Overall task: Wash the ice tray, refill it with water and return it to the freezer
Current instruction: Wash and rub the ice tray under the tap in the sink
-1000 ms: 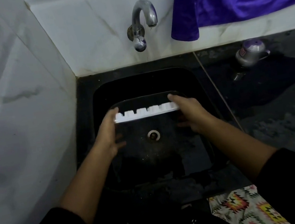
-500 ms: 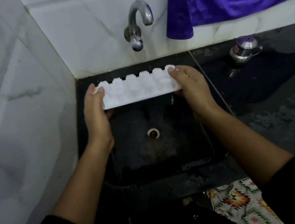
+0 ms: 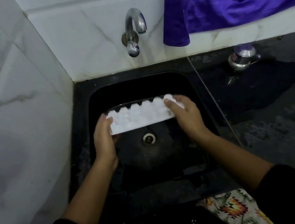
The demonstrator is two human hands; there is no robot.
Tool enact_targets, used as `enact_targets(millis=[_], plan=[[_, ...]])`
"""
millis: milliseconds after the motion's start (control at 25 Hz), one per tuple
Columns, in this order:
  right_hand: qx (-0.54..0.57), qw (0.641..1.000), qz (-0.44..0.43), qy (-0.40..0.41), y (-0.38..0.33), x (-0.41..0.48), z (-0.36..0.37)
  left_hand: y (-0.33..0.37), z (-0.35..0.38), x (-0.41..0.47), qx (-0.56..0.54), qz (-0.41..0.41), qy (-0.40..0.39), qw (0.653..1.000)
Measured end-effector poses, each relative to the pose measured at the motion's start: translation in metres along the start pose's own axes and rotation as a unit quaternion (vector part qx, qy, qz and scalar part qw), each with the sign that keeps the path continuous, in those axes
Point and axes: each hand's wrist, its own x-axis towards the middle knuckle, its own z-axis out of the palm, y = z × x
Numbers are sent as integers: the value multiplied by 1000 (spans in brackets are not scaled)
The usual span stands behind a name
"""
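Now, over the black rectangular sink (image 3: 138, 85), a white plastic ice tray (image 3: 140, 118) sits at twelve o'clock from the steel drain (image 3: 149, 138). The left hand (image 3: 103, 137) grips its nine o'clock end and the right hand (image 3: 187, 116) its three o'clock end, fingers curled round it.

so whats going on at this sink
A person holds a white ice tray over the black sink, the left hand gripping one end and the right hand the other. The tray is tilted, its bumpy side toward the camera. The tap above shows no clear stream of water, so refilling does not seem under way yet. A steel pot stands on the counter to the right.
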Motion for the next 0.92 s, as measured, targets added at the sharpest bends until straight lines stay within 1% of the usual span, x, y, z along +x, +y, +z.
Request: enact_targets(millis=[40,80,120,160,240,280,320,360,400,440,480,520,600,640,680,720,760,800,840,920], plan=[[2,997,69,-45,-3,5,-2,1,5,-5,31,-64,-7,997],[-5,992,101,-80,-11,9,-7,5,9,-7,46,-92,-8,995],[-13,993,86,-84,-19,19,-12,11,13,-7,30,-75,4,997],[-1,997,37,-73,-31,26,-18,17,20,-7,-12,-16,24,1000],[44,994,-90,-34,-47,26,-35,23,31,-13,-104,129,36,985],[28,992,-125,-11,-44,25,-42,19,38,-18,-121,165,45,978],[8,991,-136,-10,-33,25,-48,7,42,-20,-105,161,55,980],[-5,995,-92,-43,-19,30,-52,-8,49,-20,-64,112,69,989],[-2,995,-8,-99,-11,36,-56,-17,58,-25,-28,39,69,996],[-19,985,75,-154,-6,43,-63,-22,65,-31,-7,-40,58,997],[-30,978,103,-181,-6,50,-70,-26,71,-33,-13,-80,57,995],[-25,982,71,-172,-6,56,-74,-28,75,-34,-46,-68,68,994],[-7,992,-54,-118,-5,63,-85,-32,82,-38,-113,45,113,986],[-18,990,-85,-115,3,65,-90,-38,87,-42,-109,77,137,982],[-29,987,-91,-132,11,66,-93,-45,90,-46,-90,75,171,978],[-34,983,-42,-175,16,64,-93,-51,93,-50,-73,29,185,980],[-35,973,47,-223,18,62,-95,-55,100,-59,-62,-37,176,982],[-47,963,100,-244,19,64,-97,-58,106,-64,-53,-83,173,980],[-53,964,85,-246,18,65,-99,-61,108,-67,-74,-72,180,978],[-15,981,-44,-188,21,63,-106,-60,114,-76,-125,62,227,964]])
